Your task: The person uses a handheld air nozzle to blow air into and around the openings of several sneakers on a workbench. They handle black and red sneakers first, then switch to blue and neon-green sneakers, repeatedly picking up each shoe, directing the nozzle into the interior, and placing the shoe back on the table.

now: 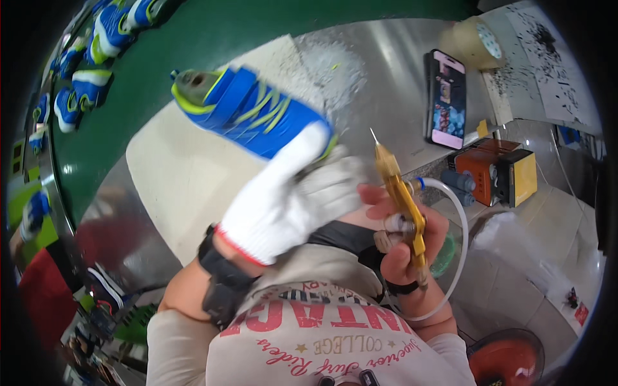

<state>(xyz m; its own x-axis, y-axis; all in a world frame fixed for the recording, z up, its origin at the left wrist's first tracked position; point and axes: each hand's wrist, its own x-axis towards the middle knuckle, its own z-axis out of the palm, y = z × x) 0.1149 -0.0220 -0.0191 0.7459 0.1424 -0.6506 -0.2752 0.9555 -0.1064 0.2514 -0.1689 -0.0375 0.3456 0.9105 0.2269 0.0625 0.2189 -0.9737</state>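
Observation:
My left hand [290,193], in a white knit glove with a red cuff, is closed around the toe end of a blue sports shoe [257,116]. The shoe has yellow-green laces and trim, and its opening points to the far left; inside it a grey-brown filling shows, perhaps a last. Held above a cream board [174,167], the shoe is slightly blurred. My bare right hand [434,228] grips a gold-coloured air gun [402,196] with a thin needle nozzle pointing up, away from the shoe. A clear hose [462,257] with a blue fitting joins it.
White shavings [338,71] lie on the metal table [393,58] beyond the board. A phone [449,100] stands at right, near a beige cup-like container [473,42] and an orange device [479,170]. Several blue shoes [90,87] line the left, past a green surface [212,29].

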